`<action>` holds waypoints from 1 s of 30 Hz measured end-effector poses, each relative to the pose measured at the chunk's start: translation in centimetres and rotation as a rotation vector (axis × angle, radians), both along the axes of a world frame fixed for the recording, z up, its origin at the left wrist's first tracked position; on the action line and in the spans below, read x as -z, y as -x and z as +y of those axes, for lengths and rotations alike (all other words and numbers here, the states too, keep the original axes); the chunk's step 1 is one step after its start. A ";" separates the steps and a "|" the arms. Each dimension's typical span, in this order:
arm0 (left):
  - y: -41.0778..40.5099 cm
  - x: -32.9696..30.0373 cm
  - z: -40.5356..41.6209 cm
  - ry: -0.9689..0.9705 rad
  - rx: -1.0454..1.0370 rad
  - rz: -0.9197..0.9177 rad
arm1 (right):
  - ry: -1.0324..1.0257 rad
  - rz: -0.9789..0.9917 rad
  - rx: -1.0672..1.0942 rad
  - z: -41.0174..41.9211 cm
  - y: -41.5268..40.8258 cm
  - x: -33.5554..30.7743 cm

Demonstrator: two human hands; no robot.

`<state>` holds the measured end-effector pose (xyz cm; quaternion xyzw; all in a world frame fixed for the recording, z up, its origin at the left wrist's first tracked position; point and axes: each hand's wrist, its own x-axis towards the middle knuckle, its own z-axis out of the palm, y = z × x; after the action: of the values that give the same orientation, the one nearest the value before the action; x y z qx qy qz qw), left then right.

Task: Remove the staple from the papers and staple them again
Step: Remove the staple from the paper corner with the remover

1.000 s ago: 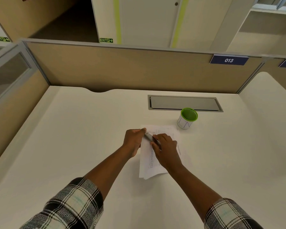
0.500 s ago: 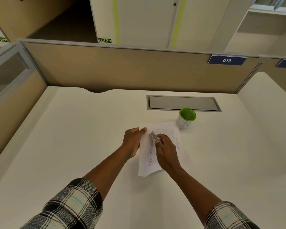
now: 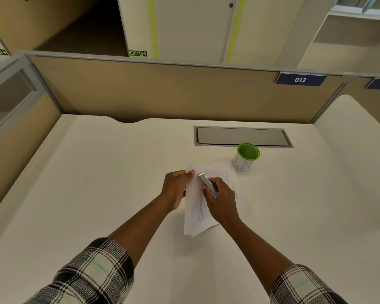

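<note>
— Papers (image 3: 198, 207), a thin white sheaf with small printed lines, lie on the pale desk (image 3: 97, 194) a little right of centre. The near end fans out slightly, so separate sheet edges show. How does the far end look to you?

— The upper left corner is lifted off the desk, and a further sheet lies flat beneath, reaching toward the cup (image 3: 246, 157). That cup is white with a green rim and stands just beyond the sheaf's far right corner, in front of the grey cable hatch (image 3: 241, 137).

— And the tool?

— A slim silver stapler (image 3: 207, 184) — narrow, metallic, with a touch of blue at its rear — slants over the top of the pages, its nose pointing up and left toward the raised corner. Whether it touches the paper I cannot tell.

— Hands, then.

— The left hand (image 3: 176, 187) pinches the sheaf's left edge near the top, thumb on the upper face, fingers curled underneath. The right hand (image 3: 223, 200) is wrapped round the back half of the stapler, fingers curled over it, and hides the middle of the pages. Both forearms reach in from below, bare to rolled plaid sleeves (image 3: 92, 275).

— Any staple visible?

— Too small to make out.
</note>
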<state>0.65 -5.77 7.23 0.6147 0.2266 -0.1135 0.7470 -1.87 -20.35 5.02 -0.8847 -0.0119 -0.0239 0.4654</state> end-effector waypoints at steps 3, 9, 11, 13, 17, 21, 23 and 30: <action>0.0 -0.1 0.0 0.009 0.014 -0.015 | -0.019 0.002 0.007 0.0 -0.1 0.0; 0.0 0.1 0.0 -0.007 0.057 -0.051 | -0.039 -0.026 0.023 0.0 0.0 0.1; 0.0 0.0 -0.1 0.004 0.065 -0.060 | -0.047 -0.044 0.037 0.0 0.0 0.1; 0.0 -0.1 -0.2 0.017 0.067 -0.066 | -0.062 -0.053 0.051 0.1 0.0 -0.1; 0.1 -0.2 -0.2 0.023 0.064 -0.074 | -0.089 -0.046 0.073 0.0 0.0 -0.3; 0.3 0.1 -0.1 0.017 0.070 -0.091 | -0.110 -0.032 0.087 -0.4 0.1 -0.4; 0.4 0.1 -0.1 0.020 0.066 -0.085 | -0.104 -0.026 0.066 -0.4 0.1 -0.5; 0.6 0.1 -0.1 0.058 0.107 -0.107 | -0.103 -0.039 0.055 -0.3 0.1 -0.2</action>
<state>0.02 -5.86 7.08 0.6090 0.1499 -0.1269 0.7685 -1.96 -20.69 5.23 -0.8590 0.0047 -0.0544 0.5090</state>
